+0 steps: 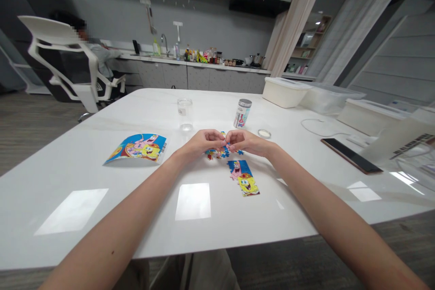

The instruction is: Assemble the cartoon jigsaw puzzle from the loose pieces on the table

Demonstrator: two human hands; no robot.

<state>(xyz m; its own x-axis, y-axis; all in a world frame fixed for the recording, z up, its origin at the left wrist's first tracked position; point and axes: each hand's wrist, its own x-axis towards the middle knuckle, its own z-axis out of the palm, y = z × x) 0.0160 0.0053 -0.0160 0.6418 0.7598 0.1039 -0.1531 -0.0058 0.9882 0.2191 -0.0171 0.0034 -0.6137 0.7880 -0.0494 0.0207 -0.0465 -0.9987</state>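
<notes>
Puzzle piece [227,146] in a two-handed pinch

Left hand [203,141] and right hand [249,142] meet, fingers closed on it above loose pieces [210,155] on the white surface [142,208]. A slack pinch could drop it among them.

Near the frame's center, the left hand [208,140] and right hand [247,142] meet over loose puzzle pieces [223,154]. The joined puzzle section [243,177] lies just below; the picture sheet [139,148] sits left, the clear jar [185,114] above.
</notes>
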